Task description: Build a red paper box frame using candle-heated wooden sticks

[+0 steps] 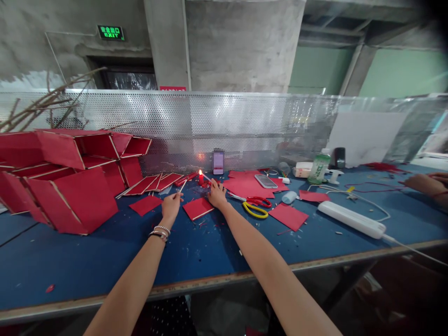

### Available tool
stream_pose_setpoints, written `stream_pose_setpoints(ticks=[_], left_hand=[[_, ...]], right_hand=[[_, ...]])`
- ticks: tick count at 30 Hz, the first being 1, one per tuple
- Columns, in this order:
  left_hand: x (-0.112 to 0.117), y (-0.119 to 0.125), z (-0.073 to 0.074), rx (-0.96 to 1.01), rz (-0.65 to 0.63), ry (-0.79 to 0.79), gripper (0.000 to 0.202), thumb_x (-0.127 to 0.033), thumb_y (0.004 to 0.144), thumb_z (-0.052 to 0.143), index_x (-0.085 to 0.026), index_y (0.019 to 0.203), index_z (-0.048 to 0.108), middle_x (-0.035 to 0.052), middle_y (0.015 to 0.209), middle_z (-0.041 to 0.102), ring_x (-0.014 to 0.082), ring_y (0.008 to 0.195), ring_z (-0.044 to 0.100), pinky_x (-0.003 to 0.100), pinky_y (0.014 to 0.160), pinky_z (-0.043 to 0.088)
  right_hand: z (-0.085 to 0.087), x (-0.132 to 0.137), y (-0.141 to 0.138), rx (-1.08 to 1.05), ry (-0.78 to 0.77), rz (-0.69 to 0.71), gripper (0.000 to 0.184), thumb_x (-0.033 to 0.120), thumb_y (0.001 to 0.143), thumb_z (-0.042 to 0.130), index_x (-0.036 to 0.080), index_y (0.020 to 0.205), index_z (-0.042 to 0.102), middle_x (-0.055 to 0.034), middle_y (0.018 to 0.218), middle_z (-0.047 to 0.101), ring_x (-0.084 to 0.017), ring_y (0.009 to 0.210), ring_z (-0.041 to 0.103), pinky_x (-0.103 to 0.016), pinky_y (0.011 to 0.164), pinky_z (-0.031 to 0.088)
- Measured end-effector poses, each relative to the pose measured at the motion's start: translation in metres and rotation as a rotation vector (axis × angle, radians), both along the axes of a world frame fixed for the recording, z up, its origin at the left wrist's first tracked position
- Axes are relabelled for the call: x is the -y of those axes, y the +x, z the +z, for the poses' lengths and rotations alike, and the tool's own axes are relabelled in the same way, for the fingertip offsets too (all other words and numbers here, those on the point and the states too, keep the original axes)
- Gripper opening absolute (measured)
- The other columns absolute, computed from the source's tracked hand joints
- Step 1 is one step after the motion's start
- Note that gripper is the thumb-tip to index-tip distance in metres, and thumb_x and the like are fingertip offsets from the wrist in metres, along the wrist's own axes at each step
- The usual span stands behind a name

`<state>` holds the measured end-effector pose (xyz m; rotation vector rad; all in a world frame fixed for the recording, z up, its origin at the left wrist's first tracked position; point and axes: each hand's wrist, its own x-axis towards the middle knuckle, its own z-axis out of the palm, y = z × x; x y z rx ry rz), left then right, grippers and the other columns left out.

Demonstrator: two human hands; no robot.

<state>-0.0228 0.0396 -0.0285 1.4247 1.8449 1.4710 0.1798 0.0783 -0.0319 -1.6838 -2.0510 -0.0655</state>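
Observation:
My right hand (217, 193) is closed on a whitish stick (206, 177), which looks like a hot-melt glue stick. The stick's far tip is at the flame of a lit red candle (200, 179). Between the fingers of my left hand (171, 207) is a thin wooden stick (183, 186), its tip pointing up and away from me. A red card square (198, 208) with a pale strip along its near edge lies between the hands. Just left of it rests another red card (145, 205). Beyond the candle a phone (218, 162) stands upright.
Red card boxes edged with sticks (75, 196) are stacked at left, near bare branches (52, 102). To the right lie red-handled scissors (259, 201), yellow-handled scissors (255, 211), a white power strip (352, 220) and a green bottle (319, 167). Another person's hands (427, 183) are at far right.

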Motion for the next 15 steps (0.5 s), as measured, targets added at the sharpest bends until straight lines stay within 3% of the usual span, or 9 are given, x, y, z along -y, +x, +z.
stream_pose_setpoints(ticks=[15], left_hand=[[0.0011, 0.0022, 0.0015, -0.035, -0.019, -0.023, 0.027, -0.037, 0.078, 0.052, -0.02, 0.084, 0.072, 0.0036, 0.068, 0.069, 0.0153, 0.056, 0.056, 0.025, 0.055, 0.035]], right_hand=[[-0.001, -0.002, 0.0003, -0.018, -0.039, 0.001, 0.062, 0.032, 0.086, 0.038, 0.016, 0.143, 0.023, -0.0091, 0.152, 0.012, -0.033, 0.133, 0.018, -0.053, 0.102, 0.024]])
